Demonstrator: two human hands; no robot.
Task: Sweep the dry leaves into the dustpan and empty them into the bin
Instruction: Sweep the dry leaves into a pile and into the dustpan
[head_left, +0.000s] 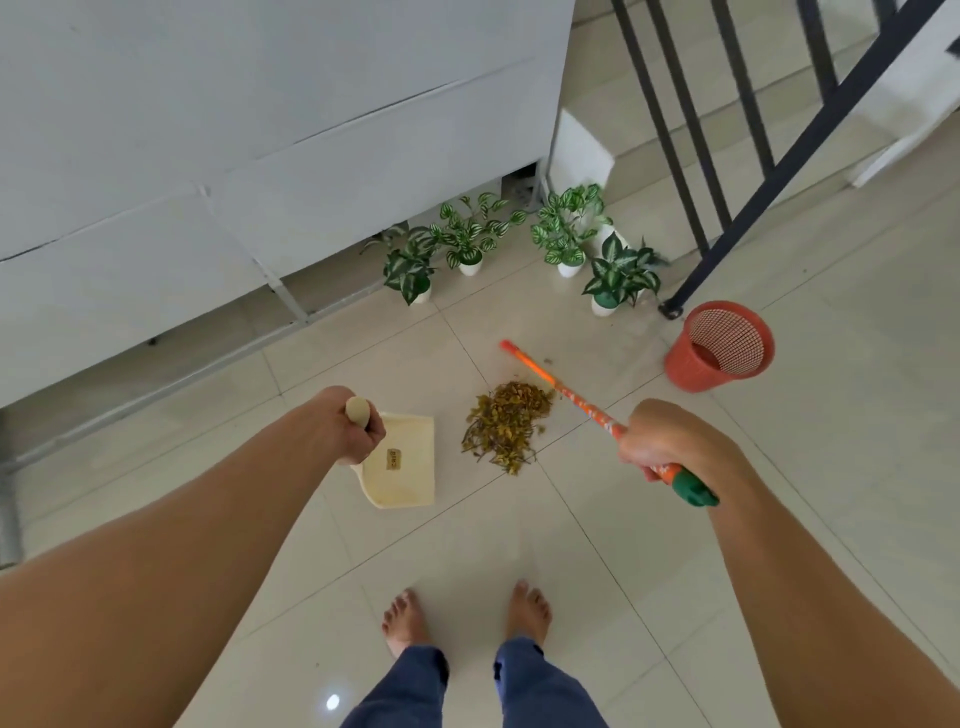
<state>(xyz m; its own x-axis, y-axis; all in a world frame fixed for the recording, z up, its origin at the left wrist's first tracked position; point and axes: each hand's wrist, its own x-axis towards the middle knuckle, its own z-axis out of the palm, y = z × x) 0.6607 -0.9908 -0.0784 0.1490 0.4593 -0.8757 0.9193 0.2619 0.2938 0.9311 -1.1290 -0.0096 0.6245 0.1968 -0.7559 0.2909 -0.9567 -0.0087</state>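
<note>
Sm. tan label (394, 460) on dustpan (410, 486), txt too blurred to read; marks on broom handle (575, 399) illegible too.

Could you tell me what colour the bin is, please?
The bin is orange-red, seen in the head view.

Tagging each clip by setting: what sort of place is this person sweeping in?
Probably an indoor landing or hallway in a home, beside a staircase. The pale tiled floor, the dark stair railing at upper right and the small potted plants standing on the floor suggest that.
</note>
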